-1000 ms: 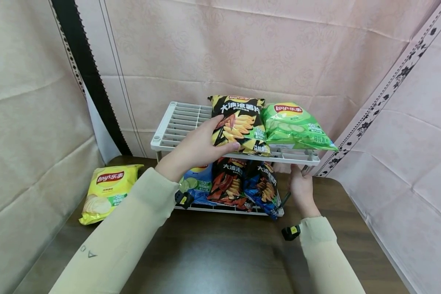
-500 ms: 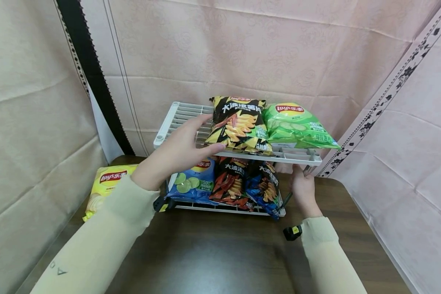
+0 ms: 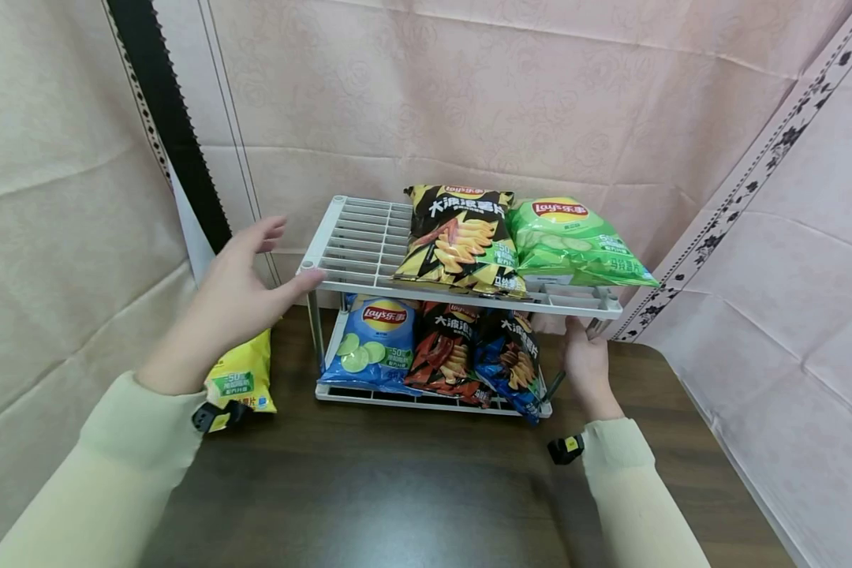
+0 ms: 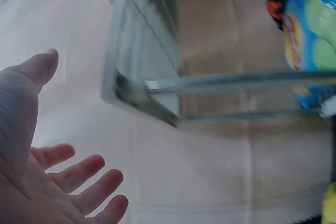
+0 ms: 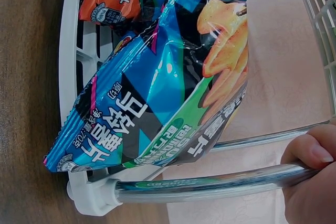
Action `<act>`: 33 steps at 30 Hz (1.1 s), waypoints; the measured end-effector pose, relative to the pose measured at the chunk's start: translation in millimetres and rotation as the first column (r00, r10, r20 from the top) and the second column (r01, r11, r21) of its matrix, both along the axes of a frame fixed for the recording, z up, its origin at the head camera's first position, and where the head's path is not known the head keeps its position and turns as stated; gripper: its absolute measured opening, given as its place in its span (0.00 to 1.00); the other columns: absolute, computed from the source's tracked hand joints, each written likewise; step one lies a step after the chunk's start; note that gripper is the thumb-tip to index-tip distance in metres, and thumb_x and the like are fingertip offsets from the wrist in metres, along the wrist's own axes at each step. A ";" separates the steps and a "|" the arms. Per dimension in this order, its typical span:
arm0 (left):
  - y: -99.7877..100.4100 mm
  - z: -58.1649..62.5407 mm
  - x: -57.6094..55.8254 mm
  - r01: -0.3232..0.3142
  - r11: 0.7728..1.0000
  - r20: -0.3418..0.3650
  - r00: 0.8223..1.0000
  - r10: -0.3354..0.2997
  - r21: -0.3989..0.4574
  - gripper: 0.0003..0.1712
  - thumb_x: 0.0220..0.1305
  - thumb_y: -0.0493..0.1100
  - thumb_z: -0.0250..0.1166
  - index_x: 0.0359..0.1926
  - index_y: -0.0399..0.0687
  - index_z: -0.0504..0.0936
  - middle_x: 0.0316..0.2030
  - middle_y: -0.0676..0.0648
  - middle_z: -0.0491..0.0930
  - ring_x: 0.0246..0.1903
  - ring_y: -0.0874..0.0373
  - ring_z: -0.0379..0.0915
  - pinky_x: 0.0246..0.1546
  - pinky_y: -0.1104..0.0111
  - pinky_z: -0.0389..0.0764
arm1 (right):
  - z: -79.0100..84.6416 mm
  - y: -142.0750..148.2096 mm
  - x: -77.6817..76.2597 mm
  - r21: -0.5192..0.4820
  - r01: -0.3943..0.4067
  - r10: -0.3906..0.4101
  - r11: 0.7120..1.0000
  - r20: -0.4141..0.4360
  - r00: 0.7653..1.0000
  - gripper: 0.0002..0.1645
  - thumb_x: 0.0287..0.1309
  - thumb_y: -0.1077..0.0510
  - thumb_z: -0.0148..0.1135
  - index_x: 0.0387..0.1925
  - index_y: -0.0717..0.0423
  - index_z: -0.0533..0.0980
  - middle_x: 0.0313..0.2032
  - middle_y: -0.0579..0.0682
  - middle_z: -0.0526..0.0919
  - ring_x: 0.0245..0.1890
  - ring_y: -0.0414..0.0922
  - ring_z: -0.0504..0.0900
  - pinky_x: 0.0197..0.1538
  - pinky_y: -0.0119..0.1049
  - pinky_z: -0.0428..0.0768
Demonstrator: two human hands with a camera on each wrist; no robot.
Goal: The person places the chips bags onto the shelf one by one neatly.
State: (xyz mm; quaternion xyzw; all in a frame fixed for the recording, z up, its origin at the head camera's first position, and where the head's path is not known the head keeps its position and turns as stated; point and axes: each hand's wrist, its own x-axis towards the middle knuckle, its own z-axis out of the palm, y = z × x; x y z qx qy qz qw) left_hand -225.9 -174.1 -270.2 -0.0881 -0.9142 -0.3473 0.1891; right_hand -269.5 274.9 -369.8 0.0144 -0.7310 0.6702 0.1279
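My left hand (image 3: 230,304) is in the air left of the white two-tier rack (image 3: 358,244), holding nothing, its fingers spread in the left wrist view. My right hand (image 3: 586,367) grips a metal post (image 5: 210,187) at the rack's right front, as the right wrist view shows. On the upper shelf, a black-and-yellow chip bag (image 3: 461,244) leans beside a green chip bag (image 3: 575,244). Below stand a light-blue chip bag (image 3: 369,343), a red-and-black chip bag (image 3: 443,355) and a dark-blue chip bag (image 3: 507,359), whose lower corner overhangs the shelf's front edge.
A yellow chip bag (image 3: 244,375) lies on the brown wooden table (image 3: 412,489) left of the rack, partly hidden by my left hand and wrist. Pale cloth (image 3: 511,95) hangs behind the rack and along both sides.
My left hand has let go of the black-and-yellow chip bag and moved left, past the rack's edge. That bag stays on the upper shelf. My right hand keeps its grip on the post.
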 end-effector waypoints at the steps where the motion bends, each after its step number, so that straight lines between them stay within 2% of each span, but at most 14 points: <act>1: -6.2 -4.3 0.5 -0.013 1.000 0.004 1.000 0.013 0.013 0.54 0.55 0.73 0.62 0.75 0.58 0.51 0.68 0.41 0.61 0.64 0.40 0.58 0.54 0.35 0.63 | 0.1 0.1 -0.1 -0.001 -0.001 0.001 1.000 0.000 1.000 0.33 0.75 0.46 0.39 0.13 0.56 0.57 0.08 0.45 0.59 0.08 0.41 0.57 0.15 0.39 0.58; 4: -25.2 -20.3 0.6 -0.044 0.998 0.018 0.999 0.043 0.052 0.56 0.56 0.71 0.62 0.76 0.56 0.47 0.68 0.38 0.59 0.65 0.38 0.57 0.54 0.35 0.63 | -0.1 0.5 -0.3 0.010 0.002 -0.002 1.000 0.006 1.000 0.34 0.75 0.45 0.38 0.12 0.56 0.57 0.08 0.45 0.59 0.09 0.42 0.57 0.16 0.39 0.59; 8: -50.6 -46.0 -1.0 -0.089 0.994 0.076 0.994 0.085 0.059 0.59 0.57 0.70 0.62 0.76 0.51 0.41 0.70 0.34 0.54 0.65 0.33 0.54 0.54 0.34 0.62 | -0.8 0.3 -1.0 0.032 0.008 -0.009 0.999 0.012 1.000 0.35 0.75 0.45 0.38 0.12 0.57 0.57 0.08 0.46 0.60 0.08 0.42 0.57 0.15 0.38 0.59; 13: -77.0 -78.2 -2.6 -0.124 0.990 0.197 0.974 0.107 0.074 0.63 0.57 0.71 0.61 0.76 0.47 0.35 0.71 0.30 0.48 0.65 0.29 0.50 0.53 0.33 0.61 | -1.6 0.1 -1.9 0.001 -0.012 0.012 1.000 -0.004 1.000 0.32 0.76 0.46 0.38 0.14 0.57 0.58 0.08 0.46 0.59 0.08 0.41 0.56 0.14 0.38 0.57; 18: -101.0 -110.8 -3.6 -0.156 0.985 0.257 0.957 0.132 0.077 0.63 0.58 0.70 0.61 0.76 0.46 0.33 0.70 0.27 0.46 0.65 0.27 0.48 0.54 0.32 0.57 | -0.8 -0.2 -1.9 -0.024 -0.015 0.015 1.000 -0.007 1.000 0.28 0.76 0.47 0.39 0.18 0.56 0.59 0.08 0.44 0.60 0.08 0.40 0.57 0.15 0.37 0.58; 22: -119.0 -133.7 -5.6 -0.202 0.979 0.326 0.927 0.185 0.018 0.65 0.59 0.72 0.58 0.74 0.37 0.32 0.69 0.24 0.42 0.65 0.24 0.44 0.54 0.31 0.54 | -0.7 0.1 -1.4 -0.005 0.000 0.000 1.000 -0.002 1.000 0.30 0.76 0.46 0.38 0.16 0.55 0.58 0.08 0.46 0.60 0.08 0.41 0.57 0.16 0.37 0.58; 25: -130.8 -148.5 -7.1 -0.206 0.978 0.375 0.904 0.207 -0.043 0.67 0.59 0.74 0.56 0.72 0.29 0.33 0.67 0.20 0.41 0.64 0.22 0.42 0.54 0.31 0.54 | -1.3 1.1 -1.4 0.002 0.008 -0.008 1.000 0.001 1.000 0.31 0.75 0.46 0.39 0.15 0.56 0.58 0.09 0.48 0.60 0.09 0.43 0.58 0.16 0.38 0.59; 28: -139.5 -161.8 -8.3 -0.196 0.976 0.423 0.880 0.217 -0.092 0.69 0.57 0.76 0.55 0.71 0.25 0.34 0.65 0.17 0.43 0.62 0.22 0.44 0.53 0.31 0.55 | -2.1 2.2 -1.6 0.006 0.012 -0.012 1.000 0.002 1.000 0.32 0.75 0.46 0.39 0.15 0.56 0.59 0.10 0.48 0.61 0.10 0.46 0.59 0.17 0.39 0.60; 33: -146.4 -175.2 -7.7 -0.180 0.978 0.485 0.850 0.207 -0.102 0.70 0.57 0.77 0.54 0.68 0.19 0.36 0.60 0.15 0.47 0.56 0.23 0.51 0.51 0.32 0.60 | -3.3 2.9 -1.8 0.013 -0.003 0.003 1.000 0.004 1.000 0.32 0.75 0.45 0.39 0.15 0.56 0.58 0.10 0.48 0.61 0.10 0.45 0.58 0.17 0.40 0.60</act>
